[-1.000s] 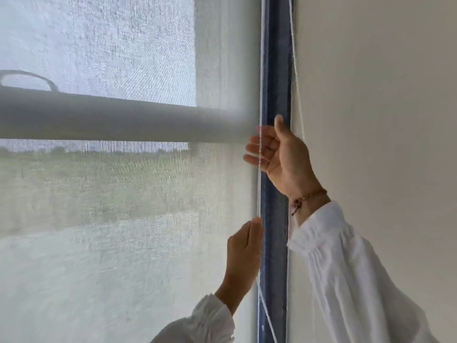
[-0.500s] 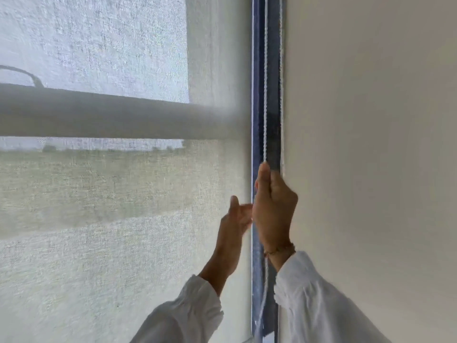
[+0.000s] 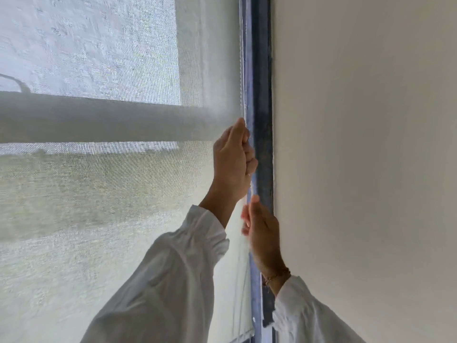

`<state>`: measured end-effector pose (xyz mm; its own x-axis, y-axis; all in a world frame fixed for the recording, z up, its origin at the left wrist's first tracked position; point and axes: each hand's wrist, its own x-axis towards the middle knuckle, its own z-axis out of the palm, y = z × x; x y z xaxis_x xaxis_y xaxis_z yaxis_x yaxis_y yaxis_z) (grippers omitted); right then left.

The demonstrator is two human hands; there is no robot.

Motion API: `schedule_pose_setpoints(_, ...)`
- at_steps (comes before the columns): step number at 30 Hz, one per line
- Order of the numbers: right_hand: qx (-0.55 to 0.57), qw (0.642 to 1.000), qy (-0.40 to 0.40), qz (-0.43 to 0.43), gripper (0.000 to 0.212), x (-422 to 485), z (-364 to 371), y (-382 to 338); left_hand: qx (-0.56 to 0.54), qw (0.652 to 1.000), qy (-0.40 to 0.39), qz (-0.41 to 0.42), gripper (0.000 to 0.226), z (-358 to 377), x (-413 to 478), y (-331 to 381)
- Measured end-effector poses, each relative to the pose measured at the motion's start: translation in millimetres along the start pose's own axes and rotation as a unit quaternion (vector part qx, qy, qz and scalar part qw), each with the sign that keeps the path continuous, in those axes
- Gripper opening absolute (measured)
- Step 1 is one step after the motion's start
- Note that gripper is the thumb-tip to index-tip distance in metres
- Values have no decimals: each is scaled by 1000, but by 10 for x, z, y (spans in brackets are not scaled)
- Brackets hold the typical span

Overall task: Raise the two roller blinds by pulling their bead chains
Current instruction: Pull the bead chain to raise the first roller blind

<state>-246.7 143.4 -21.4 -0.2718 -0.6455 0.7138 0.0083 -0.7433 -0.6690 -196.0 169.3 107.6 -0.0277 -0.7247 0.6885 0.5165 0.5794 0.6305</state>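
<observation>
A sheer white roller blind point(image 3: 103, 199) covers the window on the left, with a horizontal rail showing through it. Its white bead chain point(image 3: 242, 70) hangs along the blind's right edge, beside the dark blue window frame point(image 3: 261, 95). My left hand point(image 3: 231, 159) is up high, fingers closed around the chain. Below it, my right hand point(image 3: 263, 233) sits at the same chain with its fingers curled by the strand; motion blur hides how firmly it grips. Both arms wear white sleeves. A second blind is not in view.
A plain beige wall point(image 3: 366, 157) fills the right half, meeting the window frame in a corner. The blind's bottom edge point(image 3: 243, 336) shows near the lower frame edge.
My left hand has climbed from below the right hand to well above it and closed on the chain. My right hand has dropped down the chain with its pull.
</observation>
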Motion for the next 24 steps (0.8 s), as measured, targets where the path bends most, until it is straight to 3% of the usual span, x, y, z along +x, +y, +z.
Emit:
schedule_pose_setpoints(4,142,986,-17,88,62,255,-143,-232,36,999,-1,36,40,-52,-116,31)
schedule_pose_setpoints(10,189,978,-73,49,46,745,-137,-835,93,995,22,-13,42,-244,-503,-308)
schedule_pose_setpoints(17,101,994,-24,33,25,998,142,-1180,166,976,17,-143,45,-559,-1214,-937)
schedule_pose_setpoints(20,-22,997,54,-45,33,954,200,-974,172,971,22,-164,39,-641,-1296,-1015)
schedule_pose_setpoints(24,-23,988,108,-107,30,859,256,-940,144,968,26,-205,38,-666,-1182,-980)
